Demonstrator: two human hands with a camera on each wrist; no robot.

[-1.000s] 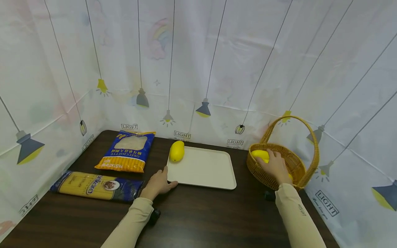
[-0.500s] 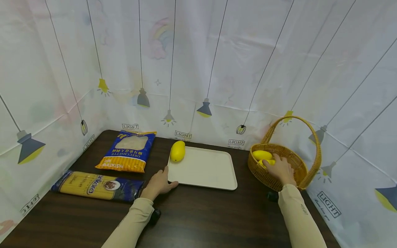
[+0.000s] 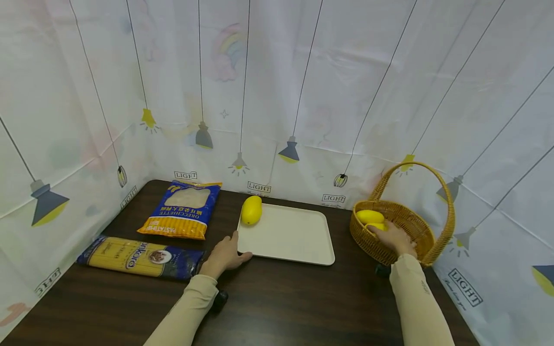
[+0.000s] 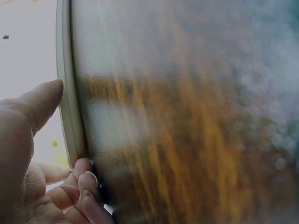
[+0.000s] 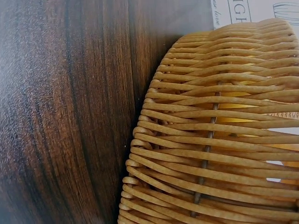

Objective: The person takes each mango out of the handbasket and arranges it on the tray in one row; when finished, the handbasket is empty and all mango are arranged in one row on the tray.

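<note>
My left hand (image 3: 223,256) rests at the near left corner of a cream tray (image 3: 294,235), with thumb and fingers touching its edges. In the left wrist view the thumb (image 4: 44,100) meets the tray rim (image 4: 70,116). A yellow mango (image 3: 251,210) lies in the tray's far left corner. My right hand (image 3: 395,239) reaches inside a wicker basket (image 3: 359,240) on the right, its thumb and fingers around a yellow mango (image 3: 375,226). Another yellow mango (image 3: 368,216) lies just behind. In the right wrist view, the basket's woven wall (image 5: 219,126) mostly hides the hand and fruit.
A blue and orange orecchiette bag (image 3: 182,211) lies at the back left of the dark wooden table (image 3: 285,307). In front of it is a long pack of spaghetti (image 3: 138,257). The basket's tall handle (image 3: 450,211) arches up, close to the printed curtain (image 3: 277,96).
Within the basket my right hand has shifted from the rear mango toward the nearer one, uncovering the rear fruit. The left hand stays at the tray corner. The head view has turned slightly.
</note>
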